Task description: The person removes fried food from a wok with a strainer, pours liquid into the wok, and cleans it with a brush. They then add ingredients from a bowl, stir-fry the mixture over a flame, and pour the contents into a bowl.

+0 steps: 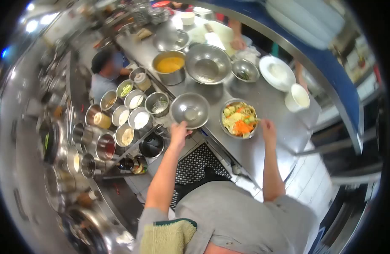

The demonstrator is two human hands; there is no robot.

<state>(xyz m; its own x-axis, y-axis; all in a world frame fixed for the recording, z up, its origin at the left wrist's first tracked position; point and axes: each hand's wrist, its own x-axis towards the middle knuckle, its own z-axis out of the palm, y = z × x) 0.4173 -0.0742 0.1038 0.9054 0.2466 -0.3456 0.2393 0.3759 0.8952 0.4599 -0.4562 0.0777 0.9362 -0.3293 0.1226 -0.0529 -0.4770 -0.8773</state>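
Observation:
My left hand grips the near rim of a shiny metal bowl, whose bare inside faces up at the table's edge. To its right, a second metal bowl sits on the steel table, filled with cut vegetables, orange, yellow and green. My right hand is beside that bowl's right rim. Its fingers are pinched together around something small and thin that I cannot make out.
A pot of orange liquid and a large metal bowl stand farther back. White plates and a white tub are at right. Several metal containers fill the left side. A co-worker is beyond them; another person's hand reaches in.

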